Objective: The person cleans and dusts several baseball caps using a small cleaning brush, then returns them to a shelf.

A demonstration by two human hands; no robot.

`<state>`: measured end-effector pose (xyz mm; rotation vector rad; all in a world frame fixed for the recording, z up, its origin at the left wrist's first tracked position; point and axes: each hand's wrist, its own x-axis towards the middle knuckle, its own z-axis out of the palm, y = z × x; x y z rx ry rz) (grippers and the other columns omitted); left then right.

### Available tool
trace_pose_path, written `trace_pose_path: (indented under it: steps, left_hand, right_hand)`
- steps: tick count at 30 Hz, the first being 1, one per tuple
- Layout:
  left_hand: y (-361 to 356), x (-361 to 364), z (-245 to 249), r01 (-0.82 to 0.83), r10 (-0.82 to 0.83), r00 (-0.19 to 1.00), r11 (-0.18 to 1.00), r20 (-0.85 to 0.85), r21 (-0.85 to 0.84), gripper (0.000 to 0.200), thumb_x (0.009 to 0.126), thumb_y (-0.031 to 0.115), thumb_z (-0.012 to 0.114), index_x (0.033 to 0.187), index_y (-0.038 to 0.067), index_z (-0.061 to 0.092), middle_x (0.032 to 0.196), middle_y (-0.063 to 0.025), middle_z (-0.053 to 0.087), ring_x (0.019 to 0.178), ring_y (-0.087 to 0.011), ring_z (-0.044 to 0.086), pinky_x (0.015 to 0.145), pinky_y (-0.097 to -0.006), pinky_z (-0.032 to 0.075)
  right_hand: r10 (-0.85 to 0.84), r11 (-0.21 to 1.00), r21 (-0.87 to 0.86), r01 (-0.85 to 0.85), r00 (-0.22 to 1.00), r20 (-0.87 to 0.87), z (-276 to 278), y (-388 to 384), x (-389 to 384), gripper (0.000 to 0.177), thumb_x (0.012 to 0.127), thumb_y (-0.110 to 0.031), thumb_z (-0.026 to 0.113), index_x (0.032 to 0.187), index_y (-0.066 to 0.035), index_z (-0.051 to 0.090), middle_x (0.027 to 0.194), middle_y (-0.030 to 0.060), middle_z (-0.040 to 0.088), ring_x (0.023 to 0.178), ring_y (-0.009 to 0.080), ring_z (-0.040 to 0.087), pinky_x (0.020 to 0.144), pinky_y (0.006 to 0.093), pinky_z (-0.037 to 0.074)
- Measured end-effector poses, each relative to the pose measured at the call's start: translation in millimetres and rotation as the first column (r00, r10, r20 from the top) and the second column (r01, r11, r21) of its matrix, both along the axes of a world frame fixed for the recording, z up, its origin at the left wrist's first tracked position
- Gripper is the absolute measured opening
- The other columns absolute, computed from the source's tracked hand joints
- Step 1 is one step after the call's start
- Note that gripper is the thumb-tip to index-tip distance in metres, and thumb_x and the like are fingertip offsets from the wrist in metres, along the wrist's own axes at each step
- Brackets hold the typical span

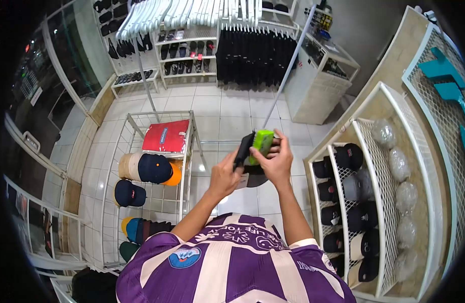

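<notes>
Striped shirt (237, 262), purple and cream, worn by the person; round blue badge (185, 257) on it, white lettering across the front.

Left hand (225, 175): closed on a black item (244, 150), blurred, kind not clear.

Right hand (277, 159): closed on a green block (263, 143), upright, slightly tilted, thumb across its near face. Hands close together, each with its own hold; black item and green block side by side, whether touching cannot be told. Both held up over the tiled floor (232, 107).

Dark rounded piece (256, 180), below the green block, between the forearms; pale patch at its left. Whether joined to the black item, cannot be told.

Wire rack (192, 126), white, left of the hands. On it: red packet (165, 136) in clear wrap, at the far end; nearer, a row of caps (154, 168) in tan, navy and orange; one navy cap (129, 194); then a mixed row (144, 228), yellow, teal and dark.

Shelf unit (370, 156), white mesh, right of the hands. Dark, grey and black-and-cream caps (363, 215) in two columns; clear-wrapped bundles (406, 198) in a column on the right.

White hangers (192, 14), one line, top of view. Beyond: black garments (255, 55), hung in a row; footwear (187, 49) on shelves beside them; counter (313, 86) to the right.
</notes>
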<state>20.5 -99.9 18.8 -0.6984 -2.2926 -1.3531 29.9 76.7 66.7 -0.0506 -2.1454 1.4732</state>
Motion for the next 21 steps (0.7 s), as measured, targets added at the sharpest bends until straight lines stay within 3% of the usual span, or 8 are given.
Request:
trace_pose_path:
  steps: [2, 4, 6, 8, 10, 15, 17, 21]
  left_hand:
    - [17, 14, 4, 0.018, -0.018, 1.000, 1.000, 0.011, -0.021, 0.062, 0.083, 0.008, 0.064, 0.144, 0.008, 0.053, 0.115, -0.0225, 0.067, 0.095, -0.0445, 0.067, 0.079, -0.0467, 0.055]
    - [32, 28, 12, 0.033, -0.031, 0.998, 0.999, -0.058, 0.038, 0.061, 0.084, 0.008, 0.064, 0.144, 0.008, 0.053, 0.116, -0.0227, 0.068, 0.096, -0.0443, 0.067, 0.080, -0.0462, 0.055]
    - [50, 42, 10, -0.010, 0.015, 0.995, 0.999, -0.094, 0.048, 0.059, 0.086, 0.009, 0.063, 0.144, 0.007, 0.052, 0.118, -0.0233, 0.068, 0.098, -0.0435, 0.068, 0.081, -0.0455, 0.056]
    - [67, 57, 9, -0.188, 0.174, 0.974, 0.978, 0.144, 0.091, 0.058, 0.089, 0.009, 0.062, 0.145, 0.007, 0.051, 0.120, -0.0241, 0.068, 0.100, -0.0436, 0.068, 0.082, -0.0460, 0.055]
    - [80, 74, 16, -0.226, 0.215, 0.971, 0.968, 0.104, 0.109, 0.055, 0.092, 0.010, 0.061, 0.146, 0.004, 0.049, 0.119, -0.0261, 0.067, 0.100, -0.0446, 0.068, 0.083, -0.0466, 0.055]
    - [113, 121, 27, -0.266, 0.243, 0.960, 0.948, 0.141, 0.177, 0.053, 0.096, 0.008, 0.058, 0.146, 0.000, 0.045, 0.120, -0.0296, 0.065, 0.103, -0.0435, 0.068, 0.084, -0.0444, 0.055]
    - [128, 139, 27, -0.215, 0.210, 0.977, 0.948, 0.048, 0.234, 0.054, 0.095, 0.004, 0.058, 0.146, 0.001, 0.044, 0.118, -0.0280, 0.067, 0.102, -0.0419, 0.070, 0.084, -0.0429, 0.055]
    - [138, 167, 27, -0.155, 0.113, 0.978, 0.955, 0.173, 0.254, 0.067, 0.096, 0.009, 0.062, 0.156, 0.003, 0.032, 0.131, -0.0262, 0.062, 0.111, -0.0395, 0.067, 0.092, -0.0423, 0.053]
  right_hand:
    - [-0.017, 0.992, 0.124, 0.025, 0.998, -0.063, -7, 26, -10, 0.079, 0.072, -0.028, 0.090, 0.136, -0.002, 0.053, 0.112, 0.0165, 0.062, 0.092, 0.0286, 0.066, 0.074, 0.0380, 0.057]
    - [-0.299, 0.891, 0.322, 0.321, 0.947, -0.117, -26, 71, -21, 0.076, 0.073, -0.030, 0.089, 0.134, -0.001, 0.054, 0.114, 0.0187, 0.062, 0.098, 0.0333, 0.066, 0.083, 0.0410, 0.056]
    - [-0.359, 0.898, 0.215, 0.385, 0.921, -0.149, -20, 97, -7, 0.070, 0.074, -0.029, 0.089, 0.129, 0.001, 0.058, 0.112, 0.0192, 0.062, 0.100, 0.0352, 0.066, 0.085, 0.0432, 0.054]
    - [-0.258, 0.966, -0.029, 0.257, 0.954, -0.151, 5, 101, 30, 0.064, 0.072, -0.028, 0.090, 0.122, 0.002, 0.062, 0.110, 0.0176, 0.062, 0.100, 0.0331, 0.066, 0.084, 0.0426, 0.054]
    - [-0.156, 0.988, -0.029, 0.153, 0.975, -0.156, 5, 111, 59, 0.059, 0.071, -0.026, 0.091, 0.115, 0.003, 0.066, 0.109, 0.0157, 0.063, 0.100, 0.0308, 0.066, 0.085, 0.0414, 0.054]
    - [-0.118, 0.950, 0.247, 0.189, 0.955, -0.273, -12, 125, 89, 0.058, 0.072, -0.027, 0.090, 0.117, 0.002, 0.070, 0.137, 0.0229, 0.052, 0.122, 0.0370, 0.056, 0.103, 0.0432, 0.044]
    - [-0.043, 0.999, 0.023, 0.048, 0.978, -0.205, -29, 137, 84, 0.057, 0.072, -0.027, 0.090, 0.116, 0.003, 0.071, 0.133, 0.0239, 0.058, 0.118, 0.0344, 0.060, 0.102, 0.0417, 0.046]
    - [0.024, 0.999, -0.020, -0.026, 0.993, -0.120, -9, 155, 99, 0.053, 0.072, -0.025, 0.089, 0.111, 0.005, 0.073, 0.110, 0.0202, 0.071, 0.102, 0.0306, 0.069, 0.093, 0.0373, 0.052]
